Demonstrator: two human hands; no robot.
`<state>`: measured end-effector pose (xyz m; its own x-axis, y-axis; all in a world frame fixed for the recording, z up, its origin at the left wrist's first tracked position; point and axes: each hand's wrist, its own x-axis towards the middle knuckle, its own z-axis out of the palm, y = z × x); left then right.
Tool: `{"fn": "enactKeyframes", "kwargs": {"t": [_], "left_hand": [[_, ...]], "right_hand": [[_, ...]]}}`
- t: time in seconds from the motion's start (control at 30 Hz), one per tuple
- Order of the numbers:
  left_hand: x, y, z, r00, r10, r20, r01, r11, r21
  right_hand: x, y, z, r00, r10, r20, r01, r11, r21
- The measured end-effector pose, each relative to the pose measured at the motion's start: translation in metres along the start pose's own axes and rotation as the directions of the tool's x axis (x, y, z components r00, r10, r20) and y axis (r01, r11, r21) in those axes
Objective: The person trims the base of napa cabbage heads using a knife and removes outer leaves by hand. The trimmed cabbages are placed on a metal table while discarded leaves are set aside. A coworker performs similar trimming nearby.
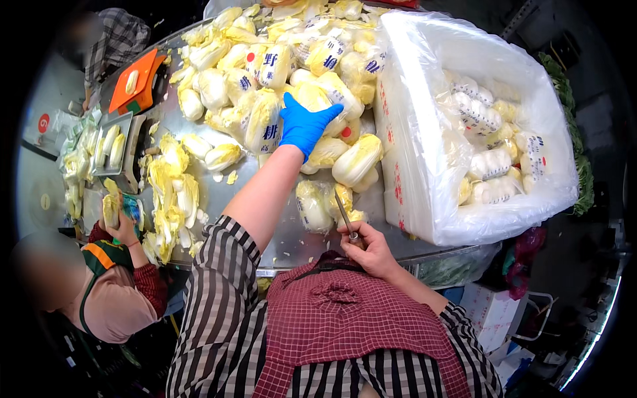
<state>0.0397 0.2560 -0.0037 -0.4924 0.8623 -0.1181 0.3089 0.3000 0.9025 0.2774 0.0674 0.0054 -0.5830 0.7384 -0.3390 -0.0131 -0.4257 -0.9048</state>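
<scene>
My left hand (309, 123), in a blue glove, reaches over the pile with its thumb and fingers spread, against a yellow-white napa cabbage (311, 95). Whether it grips the cabbage cannot be told. My bare right hand (366, 248) is closed round the handle of a narrow-bladed knife (344, 214), its blade pointing up and away from me. Just beyond the knife lie bagged napa cabbages (314, 206) in clear printed film. An unwrapped napa cabbage (358, 159) rests between my hands and the pile.
A white foam box (413, 164) lined with clear plastic holds several bagged cabbages (490, 164) at the right. Loose trimmed leaves (171, 199) lie on the metal table (278, 239). Scales (137, 82) stand at the left, where a co-worker (119, 293) holds a cabbage; another person (117, 40) is beyond.
</scene>
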Motion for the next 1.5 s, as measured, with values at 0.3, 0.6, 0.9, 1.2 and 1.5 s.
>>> {"fn": "enactKeyframes", "kwargs": {"t": [0.3,0.6,0.9,1.2,1.5], "left_hand": [[-0.022,-0.013,-0.044,0.888,0.067,0.455,0.301,0.664,-0.684],[-0.053,-0.006,-0.070,0.898,0.143,0.417,0.097,0.858,-0.504],[-0.062,-0.014,-0.104,0.905,0.083,0.418,0.152,0.854,-0.498],[-0.069,-0.054,-0.109,0.824,0.211,0.525,0.381,0.479,-0.791],[-0.060,-0.103,-0.096,0.828,0.095,0.552,0.542,0.115,-0.833]], "right_hand": [[0.026,-0.025,-0.005,0.979,-0.173,-0.104,0.176,0.984,0.025],[0.132,-0.046,0.014,0.856,-0.429,-0.288,0.440,0.898,-0.030],[0.176,-0.029,0.025,0.850,-0.480,-0.214,0.451,0.876,-0.174],[0.206,-0.013,0.001,0.843,-0.485,-0.232,0.470,0.874,-0.122],[0.213,-0.021,0.010,0.798,-0.526,-0.295,0.387,0.822,-0.419]]}}
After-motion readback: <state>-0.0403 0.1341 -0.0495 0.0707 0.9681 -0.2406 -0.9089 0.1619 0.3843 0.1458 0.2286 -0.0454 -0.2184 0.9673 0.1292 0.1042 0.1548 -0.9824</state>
